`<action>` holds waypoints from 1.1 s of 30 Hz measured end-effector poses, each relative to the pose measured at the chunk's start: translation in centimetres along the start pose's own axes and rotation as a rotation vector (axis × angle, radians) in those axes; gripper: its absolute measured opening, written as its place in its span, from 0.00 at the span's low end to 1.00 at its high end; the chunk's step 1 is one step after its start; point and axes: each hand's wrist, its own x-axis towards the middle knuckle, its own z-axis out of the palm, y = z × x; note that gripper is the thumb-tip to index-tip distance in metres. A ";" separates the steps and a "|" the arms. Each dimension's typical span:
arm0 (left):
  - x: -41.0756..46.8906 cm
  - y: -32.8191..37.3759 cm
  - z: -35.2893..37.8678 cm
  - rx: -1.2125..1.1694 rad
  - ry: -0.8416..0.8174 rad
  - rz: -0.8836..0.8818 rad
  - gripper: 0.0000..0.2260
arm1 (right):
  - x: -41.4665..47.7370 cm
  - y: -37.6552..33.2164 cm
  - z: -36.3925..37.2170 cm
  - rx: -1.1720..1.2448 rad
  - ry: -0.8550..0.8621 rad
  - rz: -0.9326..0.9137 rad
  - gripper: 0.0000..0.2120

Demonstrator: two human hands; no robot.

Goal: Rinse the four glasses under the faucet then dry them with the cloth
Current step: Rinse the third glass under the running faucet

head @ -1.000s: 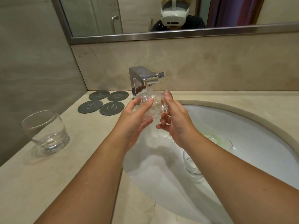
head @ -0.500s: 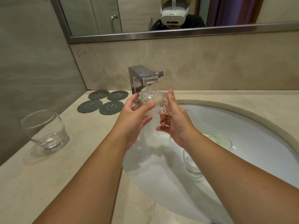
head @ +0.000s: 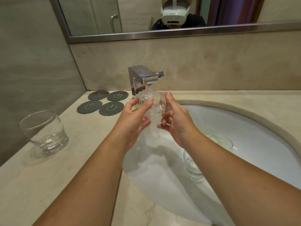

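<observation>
Gripping glass [head: 152, 103] btwn left hand [head: 134, 119] & right hand [head: 176, 121], under faucet [head: 143, 77].

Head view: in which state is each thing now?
Faucet: running.
Held glass: under faucet, gripped by left hand and right hand.
Counter glass: upright, untouched.
Near sink glass: upright, partly hidden.
Far sink glass: in the sink.
Coasters: bare.

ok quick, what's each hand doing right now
Left hand: holding the glass under the faucet.
Right hand: holding the same glass from the other side.
</observation>
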 end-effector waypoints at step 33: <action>-0.6 0.2 0.2 -0.007 -0.050 0.072 0.23 | 0.0 -0.2 0.2 0.025 -0.113 -0.108 0.17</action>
